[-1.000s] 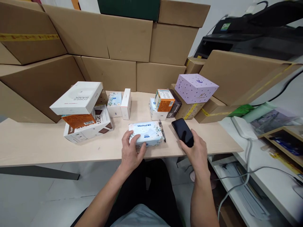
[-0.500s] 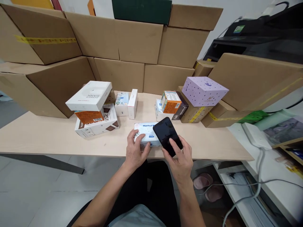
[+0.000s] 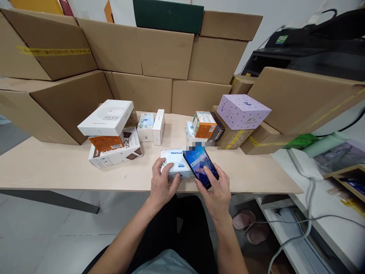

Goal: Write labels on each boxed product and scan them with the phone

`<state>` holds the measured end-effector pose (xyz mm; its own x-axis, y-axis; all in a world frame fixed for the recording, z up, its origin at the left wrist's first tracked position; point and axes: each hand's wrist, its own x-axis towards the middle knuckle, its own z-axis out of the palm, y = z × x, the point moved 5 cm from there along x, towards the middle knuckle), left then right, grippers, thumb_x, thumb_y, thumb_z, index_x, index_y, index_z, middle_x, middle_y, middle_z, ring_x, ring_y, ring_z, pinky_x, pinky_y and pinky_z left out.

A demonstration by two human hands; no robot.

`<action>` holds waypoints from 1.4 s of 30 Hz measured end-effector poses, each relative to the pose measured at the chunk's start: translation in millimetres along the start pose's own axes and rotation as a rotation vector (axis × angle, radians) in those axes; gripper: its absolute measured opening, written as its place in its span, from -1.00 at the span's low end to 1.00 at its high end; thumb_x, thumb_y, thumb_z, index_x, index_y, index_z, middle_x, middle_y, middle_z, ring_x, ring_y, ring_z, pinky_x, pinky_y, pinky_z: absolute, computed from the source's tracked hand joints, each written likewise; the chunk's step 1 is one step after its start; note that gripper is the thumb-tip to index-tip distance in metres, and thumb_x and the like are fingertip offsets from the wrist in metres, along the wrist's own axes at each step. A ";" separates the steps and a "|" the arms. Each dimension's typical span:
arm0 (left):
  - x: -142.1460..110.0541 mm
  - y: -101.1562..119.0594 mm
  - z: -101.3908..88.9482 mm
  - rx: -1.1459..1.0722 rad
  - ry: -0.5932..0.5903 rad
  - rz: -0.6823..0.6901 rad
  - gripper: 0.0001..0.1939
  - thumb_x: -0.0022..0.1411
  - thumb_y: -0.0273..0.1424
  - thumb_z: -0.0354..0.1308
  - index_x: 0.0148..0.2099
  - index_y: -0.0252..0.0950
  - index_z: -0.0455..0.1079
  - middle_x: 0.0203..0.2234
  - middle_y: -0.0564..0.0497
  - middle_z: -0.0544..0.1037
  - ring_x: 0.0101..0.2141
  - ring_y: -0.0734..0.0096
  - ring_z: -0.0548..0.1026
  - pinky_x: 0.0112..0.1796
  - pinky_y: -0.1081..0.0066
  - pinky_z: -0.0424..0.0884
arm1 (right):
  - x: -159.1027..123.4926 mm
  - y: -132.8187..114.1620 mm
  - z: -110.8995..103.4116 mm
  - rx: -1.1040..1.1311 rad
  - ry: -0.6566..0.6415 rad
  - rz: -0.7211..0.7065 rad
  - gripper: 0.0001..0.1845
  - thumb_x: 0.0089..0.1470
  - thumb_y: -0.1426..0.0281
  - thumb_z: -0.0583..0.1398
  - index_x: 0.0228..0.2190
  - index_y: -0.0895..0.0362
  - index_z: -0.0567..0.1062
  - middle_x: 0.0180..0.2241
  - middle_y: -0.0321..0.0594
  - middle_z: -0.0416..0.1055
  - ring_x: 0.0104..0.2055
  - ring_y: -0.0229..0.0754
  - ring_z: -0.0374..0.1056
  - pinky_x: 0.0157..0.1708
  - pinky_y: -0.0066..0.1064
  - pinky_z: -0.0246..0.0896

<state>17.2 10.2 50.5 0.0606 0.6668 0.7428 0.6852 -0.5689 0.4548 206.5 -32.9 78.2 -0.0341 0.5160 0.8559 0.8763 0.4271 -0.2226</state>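
Note:
My right hand (image 3: pixel 216 190) grips a smartphone (image 3: pixel 199 163), tilted, with its screen lit and showing 11:09. A finger of that hand rests on the screen. Partly behind the phone, a white and blue tissue pack (image 3: pixel 174 161) marked "Manhua" lies near the table's front edge. My left hand (image 3: pixel 164 179) is wrapped over the left end of this pack, thumb along its front side. The pack's right end is hidden by the phone.
At left, a white power bank box (image 3: pixel 107 116) tops an orange box (image 3: pixel 107 142) and a white carton (image 3: pixel 116 152). On the right stand an orange box (image 3: pixel 203 123) and a purple dotted box (image 3: pixel 242 110). Cardboard walls (image 3: pixel 154 89) enclose the back. Cables (image 3: pixel 310 201) hang at right.
The phone's screen went from black to lit, showing a lock screen with the time. My hands keep almost the same places, and the view has shifted slightly.

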 end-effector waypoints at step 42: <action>-6.9 -7.8 -16.4 -0.242 0.150 0.021 -0.79 0.29 -0.48 0.00 -0.07 -0.23 0.40 0.00 -0.16 0.32 0.09 0.11 0.36 0.04 0.00 0.42 | 36.7 24.9 40.1 0.425 -0.790 0.557 -0.48 0.26 0.03 0.02 0.09 0.04 0.41 -0.21 -0.17 0.55 -0.25 -0.10 0.44 -0.25 -0.32 0.29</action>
<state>-0.4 2.1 49.9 -0.0469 0.5853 0.8094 0.4908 -0.6923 0.5291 207.8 26.5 85.3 -0.1161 0.9908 0.0697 0.6290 0.1276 -0.7668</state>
